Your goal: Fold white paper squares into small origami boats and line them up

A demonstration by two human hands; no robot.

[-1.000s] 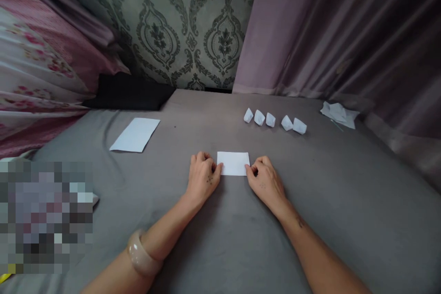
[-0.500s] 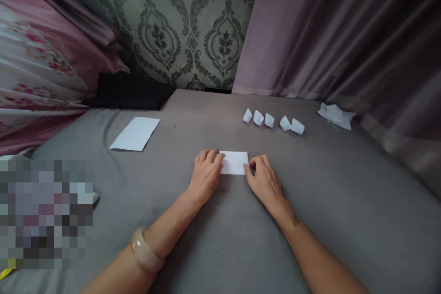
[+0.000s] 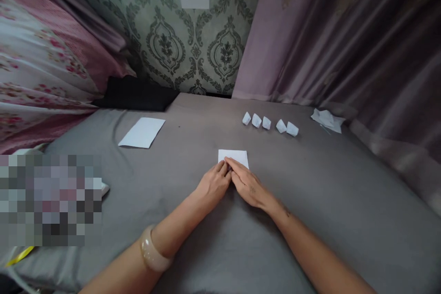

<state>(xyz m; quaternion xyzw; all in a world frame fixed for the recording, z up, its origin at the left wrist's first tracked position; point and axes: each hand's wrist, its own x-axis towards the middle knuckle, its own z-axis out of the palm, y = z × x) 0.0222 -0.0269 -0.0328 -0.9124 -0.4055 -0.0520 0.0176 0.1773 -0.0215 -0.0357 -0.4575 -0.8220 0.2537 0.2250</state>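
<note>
A small rectangle of white paper [image 3: 233,155] lies on the grey cloth surface [image 3: 310,202], its near part hidden under my hands. My left hand [image 3: 214,183] and my right hand [image 3: 248,187] meet at the paper's near edge, fingertips together and pressing on it. The right hand's fingers lie almost flat, and the left hand's are slightly curled. A pale bangle [image 3: 153,249] circles my left wrist. I cannot tell whether the paper is folded beneath my fingers.
Several small folded paper pieces [image 3: 268,124] stand in a row beyond my hands. A flat white sheet [image 3: 142,132] lies to the left, crumpled paper [image 3: 327,120] to the far right. Fabric and patterned wallpaper [image 3: 193,46] border the surface. A pixelated patch [image 3: 50,200] covers the lower left.
My hands have moved from the paper's left and right sides to its near edge, coming together there. The view has also shifted slightly.
</note>
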